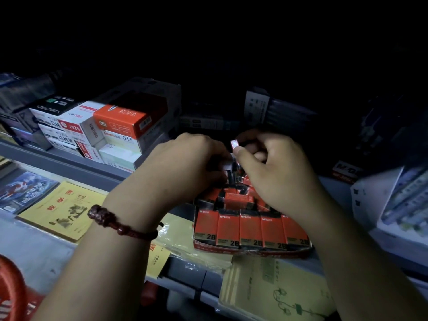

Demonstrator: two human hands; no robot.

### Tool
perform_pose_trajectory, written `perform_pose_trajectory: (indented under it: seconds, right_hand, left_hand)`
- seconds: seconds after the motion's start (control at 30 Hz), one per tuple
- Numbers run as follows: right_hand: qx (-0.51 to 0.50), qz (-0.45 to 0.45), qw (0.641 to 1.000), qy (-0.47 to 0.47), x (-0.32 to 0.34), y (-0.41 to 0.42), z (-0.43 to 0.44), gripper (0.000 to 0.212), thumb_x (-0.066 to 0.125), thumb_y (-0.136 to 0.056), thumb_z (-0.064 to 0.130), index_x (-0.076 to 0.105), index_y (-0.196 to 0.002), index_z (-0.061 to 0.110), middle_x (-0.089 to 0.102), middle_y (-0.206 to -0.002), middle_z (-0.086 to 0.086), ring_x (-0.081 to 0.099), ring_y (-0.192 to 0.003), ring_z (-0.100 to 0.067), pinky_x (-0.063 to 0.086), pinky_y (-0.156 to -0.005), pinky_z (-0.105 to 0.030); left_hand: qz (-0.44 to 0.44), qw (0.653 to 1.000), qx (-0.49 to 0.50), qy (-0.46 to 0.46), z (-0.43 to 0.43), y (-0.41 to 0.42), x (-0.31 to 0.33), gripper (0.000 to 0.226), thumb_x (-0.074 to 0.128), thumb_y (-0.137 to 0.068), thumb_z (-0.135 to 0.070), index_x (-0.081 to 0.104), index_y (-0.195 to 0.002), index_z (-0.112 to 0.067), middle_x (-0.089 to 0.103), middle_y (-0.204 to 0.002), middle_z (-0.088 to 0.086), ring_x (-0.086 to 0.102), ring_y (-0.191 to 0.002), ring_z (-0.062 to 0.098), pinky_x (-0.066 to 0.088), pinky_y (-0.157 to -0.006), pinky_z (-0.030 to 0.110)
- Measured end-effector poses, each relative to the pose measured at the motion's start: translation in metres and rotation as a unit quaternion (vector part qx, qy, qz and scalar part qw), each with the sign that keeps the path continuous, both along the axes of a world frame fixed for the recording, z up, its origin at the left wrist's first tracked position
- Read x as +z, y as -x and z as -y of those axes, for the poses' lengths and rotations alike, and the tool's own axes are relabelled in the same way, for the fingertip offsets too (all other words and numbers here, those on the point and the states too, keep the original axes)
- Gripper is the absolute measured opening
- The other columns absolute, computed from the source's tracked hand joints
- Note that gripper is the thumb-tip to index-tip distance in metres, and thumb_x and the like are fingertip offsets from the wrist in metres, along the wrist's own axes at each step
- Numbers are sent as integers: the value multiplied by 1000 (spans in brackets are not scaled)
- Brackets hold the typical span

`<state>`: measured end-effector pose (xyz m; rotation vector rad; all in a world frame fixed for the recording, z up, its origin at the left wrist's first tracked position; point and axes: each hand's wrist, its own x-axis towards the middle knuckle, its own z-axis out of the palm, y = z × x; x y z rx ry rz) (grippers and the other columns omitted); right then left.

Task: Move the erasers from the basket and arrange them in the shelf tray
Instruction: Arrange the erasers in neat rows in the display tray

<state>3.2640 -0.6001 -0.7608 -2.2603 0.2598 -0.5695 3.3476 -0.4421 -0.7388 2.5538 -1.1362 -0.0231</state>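
Observation:
A red cardboard shelf tray (252,250) sits on the shelf edge. Its front row holds several upright red-and-black 2B erasers (251,228), and more erasers (237,199) lie loosely piled behind them. Both hands hover over the back of the tray, close together. My left hand (185,163), with a dark red bead bracelet on the wrist, grips an eraser (228,169) whose white end shows. My right hand (275,167) pinches a small eraser (234,144) between thumb and fingers, held on end. A red basket rim (11,288) shows at the bottom left corner.
Stacked white and orange stationery boxes (111,128) stand on the upper shelf at left. Yellow exercise books (62,209) and a blue booklet (23,191) lie at left on the lower shelf. Pale green notebooks (275,290) lie below the tray. Pen boxes (403,205) stand at right. The back is dark.

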Motion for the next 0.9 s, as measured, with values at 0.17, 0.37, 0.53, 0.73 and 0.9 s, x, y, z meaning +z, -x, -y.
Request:
perform_pose_trajectory:
  seconds: [0.17,0.37,0.53,0.73,0.9]
  right_hand:
    - [2,1,1000,-3,-1,0,0,13,62,-97,32,69,-89,25,61,-69,5,59,-61,-7,44,-54,-25]
    - [0,5,1000,-6,1,-1,0,14,62,-97,32,69,-88,25,65,-70,7,60,-62,-4,43,-53,-20]
    - [-1,7,1000,-8,2,2,0,9,63,-97,32,69,-93,26,65,-74,8,61,-66,-2,45,-55,-21]
    - [1,5,1000,-14,3,3,0,10,62,-97,32,69,-94,25,64,-73,6,60,-62,-4,45,-56,-26]
    - [5,4,1000,-18,1,3,-1,13,63,-97,31,69,-91,22,63,-70,2,59,-60,-8,45,-55,-28]
  left_hand:
    - [16,998,-45,-33,0,-5,-5,22,64,-96,-42,69,-117,-44,47,-102,-15,58,-102,14,51,-79,37]
    - [-53,993,-57,85,-6,-11,-10,11,75,-91,-28,70,-94,-36,63,-96,-15,60,-83,-1,48,-71,23]
    - [-177,960,0,217,-13,-11,-9,14,82,-87,-26,70,-93,-28,75,-91,-11,72,-68,8,56,-59,29]
    - [-140,967,0,214,-15,-14,-16,13,81,-87,-30,72,-96,-32,75,-88,-13,70,-69,5,56,-65,38]
    - [2,990,-8,138,-17,-15,-18,22,66,-83,-55,70,-99,-40,70,-88,-19,59,-69,-4,41,-61,28]
